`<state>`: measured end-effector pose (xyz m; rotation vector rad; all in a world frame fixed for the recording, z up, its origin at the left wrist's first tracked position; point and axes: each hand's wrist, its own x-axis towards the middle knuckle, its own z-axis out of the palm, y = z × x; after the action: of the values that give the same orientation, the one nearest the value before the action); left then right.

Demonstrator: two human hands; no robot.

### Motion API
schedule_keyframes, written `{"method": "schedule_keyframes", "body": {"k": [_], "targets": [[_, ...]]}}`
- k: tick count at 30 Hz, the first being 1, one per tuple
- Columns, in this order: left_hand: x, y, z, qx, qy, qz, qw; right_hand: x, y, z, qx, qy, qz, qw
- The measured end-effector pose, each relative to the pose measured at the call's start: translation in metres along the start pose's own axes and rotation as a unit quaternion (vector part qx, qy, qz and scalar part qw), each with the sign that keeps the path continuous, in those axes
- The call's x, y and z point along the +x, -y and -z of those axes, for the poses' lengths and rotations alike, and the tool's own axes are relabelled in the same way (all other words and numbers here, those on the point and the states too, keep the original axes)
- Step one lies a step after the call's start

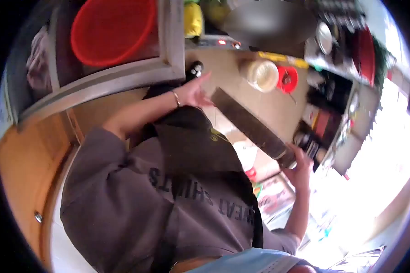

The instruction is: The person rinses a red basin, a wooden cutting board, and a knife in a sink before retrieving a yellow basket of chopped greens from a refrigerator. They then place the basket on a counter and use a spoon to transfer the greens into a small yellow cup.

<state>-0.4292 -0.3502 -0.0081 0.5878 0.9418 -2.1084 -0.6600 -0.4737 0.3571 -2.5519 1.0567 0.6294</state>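
A long, dark, flat object (pixel 250 123) slants across the middle of the view. My right hand (pixel 299 167) grips its lower right end, with the fingers wrapped around it. Beside its upper left end is my left hand (pixel 197 93), fingers spread and blurred; whether they touch the object is unclear. A bracelet (pixel 176 98) circles my left wrist. Below the object hangs a dark apron (pixel 196 148) over my brown shirt (pixel 109 200).
A red basin (pixel 113 29) rests in a metal-edged counter (pixel 100 86) at the upper left. Farther off are a large metal pan (pixel 271 22), pale stacked containers (pixel 262 76) and a red bucket (pixel 287 79). A wooden cabinet (pixel 32 168) stands at the left.
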Motion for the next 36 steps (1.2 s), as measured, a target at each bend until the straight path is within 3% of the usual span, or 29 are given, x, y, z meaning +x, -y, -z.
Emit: {"method": "schedule_keyframes", "body": {"k": [1,2,3,5,6,8,9,11,12,16,23,25,29,31,32,34,36], "targets": [[-0.005,0.010,0.006,0.088,0.059,-0.101,0.989,-0.015,0.028,0.011,0.005,-0.029,0.017,0.999],[0.008,-0.009,0.038,0.067,0.350,-0.026,0.934,-0.025,0.048,0.020,-0.028,-0.049,0.070,0.996],[-0.103,0.040,-0.028,0.196,0.141,-0.293,0.925,-0.033,0.063,0.024,-0.064,-0.071,0.133,0.987],[-0.168,0.057,-0.033,0.387,0.130,-0.471,0.782,-0.046,0.083,0.021,-0.090,-0.103,0.167,0.976],[-0.164,0.045,-0.009,0.394,0.131,-0.484,0.771,-0.045,0.093,0.019,-0.114,-0.126,0.213,0.962],[-0.139,0.022,0.053,0.299,0.083,-0.484,0.818,-0.042,0.112,0.017,-0.125,-0.156,0.246,0.948],[-0.171,0.031,0.046,0.295,0.080,-0.500,0.811,-0.036,0.121,0.018,-0.130,-0.172,0.268,0.939],[-0.245,0.065,0.026,0.145,0.172,-0.515,0.827,-0.017,0.133,0.009,-0.139,-0.191,0.323,0.917],[-0.253,0.055,0.041,0.107,0.129,-0.469,0.867,-0.005,0.137,0.000,-0.137,-0.199,0.347,0.906],[-0.276,0.047,0.103,0.049,0.070,-0.568,0.819,0.055,0.150,-0.049,-0.081,-0.219,0.415,0.879],[-0.277,0.075,0.139,0.010,-0.040,-0.686,0.727,0.139,0.157,-0.120,-0.008,-0.246,0.490,0.836],[-0.266,0.088,0.146,-0.002,-0.063,-0.699,0.712,0.142,0.153,-0.132,0.018,-0.241,0.492,0.837],[-0.231,0.106,0.179,-0.098,-0.104,-0.613,0.777,0.159,0.146,-0.155,0.050,-0.239,0.516,0.821],[-0.226,0.110,0.183,-0.124,-0.065,-0.565,0.813,0.164,0.137,-0.171,0.036,-0.216,0.520,0.825],[-0.232,0.114,0.176,-0.134,-0.072,-0.584,0.798,0.167,0.132,-0.183,0.043,-0.227,0.521,0.822],[-0.239,0.126,0.160,-0.129,-0.029,-0.540,0.832,0.166,0.114,-0.207,0.097,-0.235,0.477,0.841],[-0.224,0.131,0.167,-0.132,-0.042,-0.547,0.826,0.157,0.118,-0.228,0.196,-0.308,0.366,0.856]]}}
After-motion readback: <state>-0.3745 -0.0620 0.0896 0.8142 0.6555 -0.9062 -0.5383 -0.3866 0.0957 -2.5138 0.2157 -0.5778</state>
